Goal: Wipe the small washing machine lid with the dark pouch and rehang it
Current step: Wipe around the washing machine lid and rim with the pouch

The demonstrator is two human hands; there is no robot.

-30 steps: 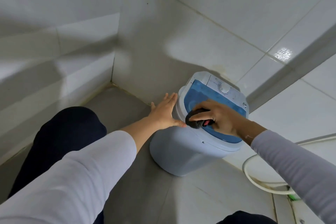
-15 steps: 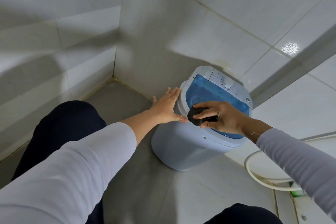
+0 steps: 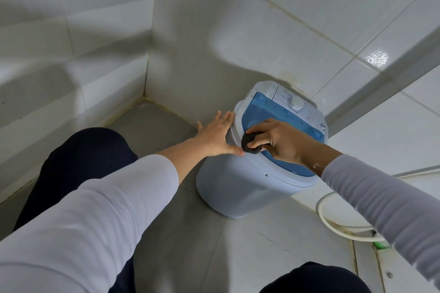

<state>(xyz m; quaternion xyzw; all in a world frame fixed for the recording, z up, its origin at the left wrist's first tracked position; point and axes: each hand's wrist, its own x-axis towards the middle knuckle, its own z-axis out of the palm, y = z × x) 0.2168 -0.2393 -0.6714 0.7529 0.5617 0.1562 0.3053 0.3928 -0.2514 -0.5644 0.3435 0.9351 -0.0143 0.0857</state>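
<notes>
Head view looks down over both outstretched arms into a tiled corner.

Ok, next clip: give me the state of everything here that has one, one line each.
Lid: closed, blue, being wiped near its front-left edge.
Pouch: bunched in the right hand, pressed on the lid's rim.
Right hand: grips the pouch.
Left hand: flat against the washer's side, bracing it.
Washer: upright on the floor.
Hose: looped on the floor.
</notes>
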